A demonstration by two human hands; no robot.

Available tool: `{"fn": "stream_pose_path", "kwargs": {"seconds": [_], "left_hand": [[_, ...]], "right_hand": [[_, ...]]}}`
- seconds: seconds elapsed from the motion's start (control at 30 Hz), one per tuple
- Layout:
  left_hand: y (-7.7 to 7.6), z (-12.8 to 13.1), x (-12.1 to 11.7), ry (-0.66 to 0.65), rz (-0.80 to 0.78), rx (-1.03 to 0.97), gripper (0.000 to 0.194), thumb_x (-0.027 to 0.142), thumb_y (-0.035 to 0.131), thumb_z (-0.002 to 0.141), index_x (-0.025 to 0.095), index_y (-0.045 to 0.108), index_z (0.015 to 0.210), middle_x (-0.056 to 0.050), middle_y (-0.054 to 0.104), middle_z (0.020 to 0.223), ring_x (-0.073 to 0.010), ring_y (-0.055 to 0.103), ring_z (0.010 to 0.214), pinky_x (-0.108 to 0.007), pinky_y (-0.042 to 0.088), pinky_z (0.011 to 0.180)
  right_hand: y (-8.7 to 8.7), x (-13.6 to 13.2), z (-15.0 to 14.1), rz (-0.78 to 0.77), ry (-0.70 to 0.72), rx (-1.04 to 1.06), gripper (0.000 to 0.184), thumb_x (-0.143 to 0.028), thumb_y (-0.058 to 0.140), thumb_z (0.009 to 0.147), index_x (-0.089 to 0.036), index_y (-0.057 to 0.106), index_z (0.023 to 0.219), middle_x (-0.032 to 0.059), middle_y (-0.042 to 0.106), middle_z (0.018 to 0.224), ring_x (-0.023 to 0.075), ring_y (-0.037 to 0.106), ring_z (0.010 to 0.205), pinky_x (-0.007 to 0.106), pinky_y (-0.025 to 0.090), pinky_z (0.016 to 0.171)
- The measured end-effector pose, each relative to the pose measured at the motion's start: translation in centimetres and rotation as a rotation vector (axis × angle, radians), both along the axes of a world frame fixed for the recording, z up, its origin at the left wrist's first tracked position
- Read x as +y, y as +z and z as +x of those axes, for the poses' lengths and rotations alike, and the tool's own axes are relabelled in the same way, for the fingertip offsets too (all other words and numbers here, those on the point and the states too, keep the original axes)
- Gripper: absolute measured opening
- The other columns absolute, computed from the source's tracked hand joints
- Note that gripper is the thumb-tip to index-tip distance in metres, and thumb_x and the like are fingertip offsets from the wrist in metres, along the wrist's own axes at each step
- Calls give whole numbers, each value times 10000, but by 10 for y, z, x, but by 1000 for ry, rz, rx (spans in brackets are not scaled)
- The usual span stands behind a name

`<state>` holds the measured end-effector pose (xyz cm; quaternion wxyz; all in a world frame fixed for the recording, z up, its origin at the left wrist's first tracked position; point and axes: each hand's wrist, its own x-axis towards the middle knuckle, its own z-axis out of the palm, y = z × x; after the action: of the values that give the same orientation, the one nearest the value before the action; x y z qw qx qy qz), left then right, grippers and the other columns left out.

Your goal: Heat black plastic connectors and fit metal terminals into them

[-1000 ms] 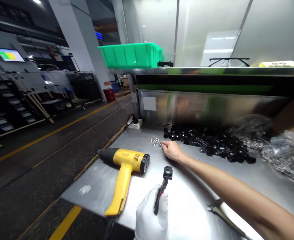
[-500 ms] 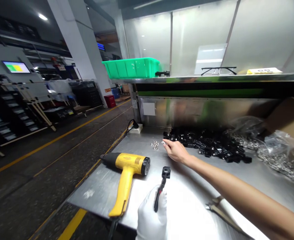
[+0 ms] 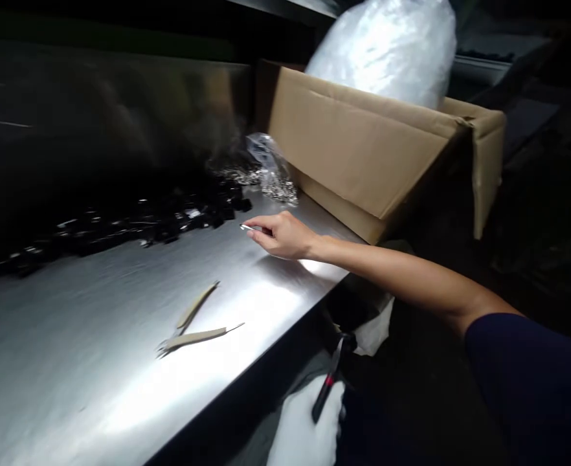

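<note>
My bare right hand (image 3: 281,234) hovers over the steel table (image 3: 96,362), with a small shiny metal part (image 3: 245,227) pinched between its fingertips. It is just right of the pile of small black parts (image 3: 134,223). My left hand (image 3: 305,424), in a white glove, is below the table's front edge and grips a thin tool with a black and red handle (image 3: 328,382). The tool's tip points up toward the table edge.
A pair of tan-handled pliers (image 3: 193,327) lies on the table in front of me. A large cardboard box (image 3: 363,152) holding a clear plastic bag (image 3: 387,45) stands at the right end. A bag of small shiny metal parts (image 3: 270,178) lies beside the box.
The view has swung right and grown darker; the yellow heat gun is out of sight. My right hand moved from the loose metal parts toward the box. My left hand dropped below the table edge.
</note>
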<state>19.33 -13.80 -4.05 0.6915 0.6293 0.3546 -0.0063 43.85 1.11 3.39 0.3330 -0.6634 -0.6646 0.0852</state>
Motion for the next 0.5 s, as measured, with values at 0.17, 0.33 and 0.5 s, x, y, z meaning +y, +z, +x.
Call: {"fn": "stream_pose_path", "kwargs": {"seconds": [0.17, 0.33, 0.5], "left_hand": [[-43, 104, -10, -191, -676, -22, 333, 454, 545, 911, 132, 587, 987, -38, 611, 734, -163, 611, 559, -355, 566, 548], [-72, 149, 10, -271, -1251, -87, 474, 111, 546, 756, 142, 511, 1227, -132, 643, 1085, -296, 678, 1038, -594, 575, 805], [-52, 137, 11, -345, -1118, -171, 380, 198, 562, 848, 182, 560, 1228, -113, 645, 1107, -294, 645, 1115, -558, 549, 879]], "right_hand": [[-21, -40, 45, 50, -53, 66, 296, -380, 590, 1002, -158, 667, 1182, 43, 735, 980, 203, 701, 885, 427, 556, 866], [-39, -43, 62, -19, -72, 105, 319, -412, 596, 995, -167, 665, 1186, 51, 723, 1024, 210, 697, 900, 437, 564, 867], [-39, -46, 53, -64, -81, 162, 322, -419, 596, 993, -180, 665, 1198, 63, 717, 1109, 231, 686, 1001, 456, 546, 917]]}}
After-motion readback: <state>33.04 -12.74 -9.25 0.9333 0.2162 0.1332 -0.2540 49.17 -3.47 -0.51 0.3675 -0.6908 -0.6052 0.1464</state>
